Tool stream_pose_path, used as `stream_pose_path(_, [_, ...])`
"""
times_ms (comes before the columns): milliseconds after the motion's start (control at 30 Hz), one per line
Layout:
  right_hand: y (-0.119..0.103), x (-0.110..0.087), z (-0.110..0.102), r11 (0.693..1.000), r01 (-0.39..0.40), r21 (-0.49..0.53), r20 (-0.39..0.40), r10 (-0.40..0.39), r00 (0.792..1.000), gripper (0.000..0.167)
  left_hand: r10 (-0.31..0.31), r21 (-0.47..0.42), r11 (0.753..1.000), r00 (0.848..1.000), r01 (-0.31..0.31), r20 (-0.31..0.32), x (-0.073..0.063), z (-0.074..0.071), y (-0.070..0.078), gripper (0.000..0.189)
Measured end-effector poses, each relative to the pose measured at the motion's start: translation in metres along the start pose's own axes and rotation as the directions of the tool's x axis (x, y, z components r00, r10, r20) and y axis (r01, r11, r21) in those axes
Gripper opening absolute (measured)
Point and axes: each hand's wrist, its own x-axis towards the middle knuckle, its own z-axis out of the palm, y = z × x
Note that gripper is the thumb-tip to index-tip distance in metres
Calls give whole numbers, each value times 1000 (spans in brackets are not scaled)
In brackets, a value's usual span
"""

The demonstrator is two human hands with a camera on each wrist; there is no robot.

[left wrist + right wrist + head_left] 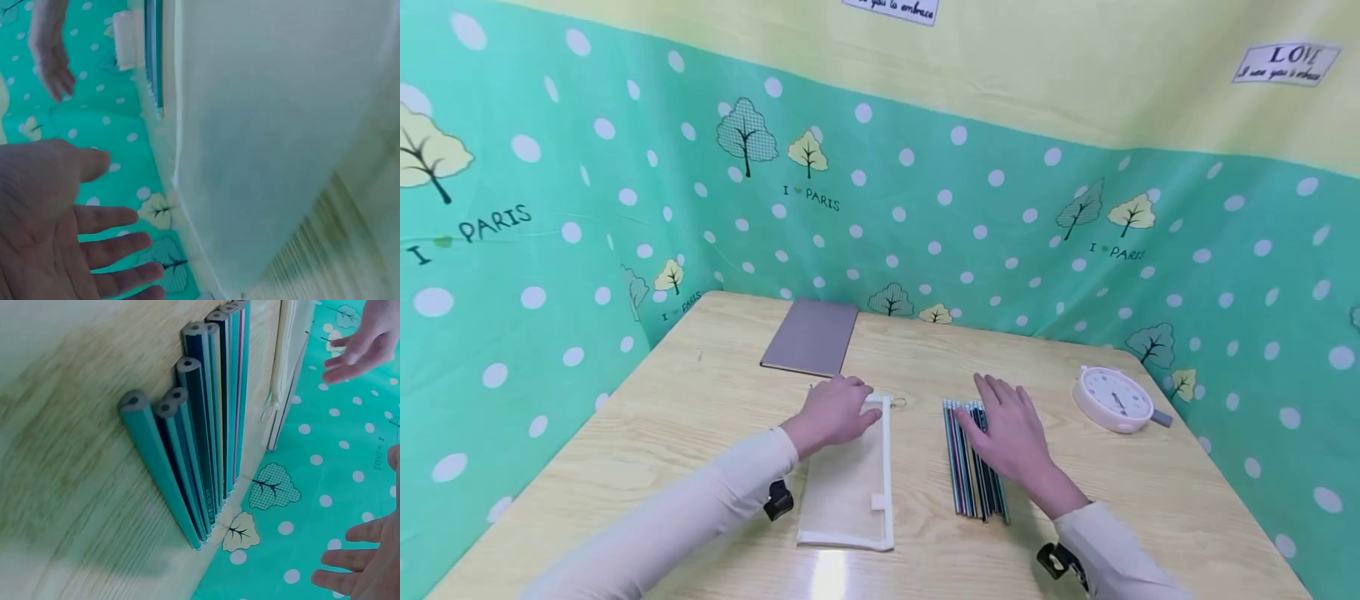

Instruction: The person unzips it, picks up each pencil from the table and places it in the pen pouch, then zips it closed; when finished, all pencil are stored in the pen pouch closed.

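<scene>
A flat white zip pouch with a pale border lies on the wooden table, a small ring at its far right corner. Over the pouch's far end is my left hand, its fingers extended and apart in the left wrist view. Right of the pouch, several unsharpened pencils lie side by side, mostly teal and dark, pointing away from me. My right hand hovers above their far right part with fingers spread, holding nothing. In the right wrist view the pencils' blunt ends face the camera.
A grey-purple notebook lies at the back left of the table. A round pink-white clock lies at the right, with a small grey object beside it. A green polka-dot curtain hangs along the back and sides.
</scene>
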Motion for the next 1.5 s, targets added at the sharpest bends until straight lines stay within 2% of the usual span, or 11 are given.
stream_pose_path(100, [0,-2,2,1000,15,20,-38,-15,999,60,22,89,996,996,-30,88,14,10,3,56])
stream_pose_path(200, [-1,-3,4,999,28,44,-65,-25,998,53,43,148,986,982,-71,186,26,19,0,69])
stream_pose_path(267, [-1,-4,6,997,39,60,-73,-35,997,49,62,154,983,976,-96,208,32,23,-5,72])
stream_pose_path(400, [-2,-5,9,995,67,73,-99,-60,993,42,140,64,987,984,-148,108,40,27,-16,46])
stream_pose_path(567, [-2,0,9,987,137,88,-132,-125,983,32,217,-86,972,976,-217,-3,41,29,-24,14])
stream_pose_path(733, [-6,6,10,962,245,118,-92,-235,968,30,201,-186,960,977,-212,-76,34,18,-18,23])
stream_pose_path(833, [-11,10,12,953,271,138,-67,-264,962,33,213,-213,949,971,-233,-112,30,11,-12,26])
stream_pose_path(1033, [-26,22,16,936,206,287,35,-225,974,45,250,-238,929,955,-283,-161,22,7,-4,21])
stream_pose_path(1233, [-44,35,17,915,180,362,145,-246,958,45,295,-219,915,933,-338,-206,17,5,3,20])
stream_pose_path(1333, [-49,37,18,898,185,399,155,-265,952,34,326,-191,909,919,-369,-223,12,5,6,20])
stream_pose_path(1500, [-50,36,19,841,198,504,106,-288,952,21,354,-189,895,900,-405,-256,9,2,10,17])
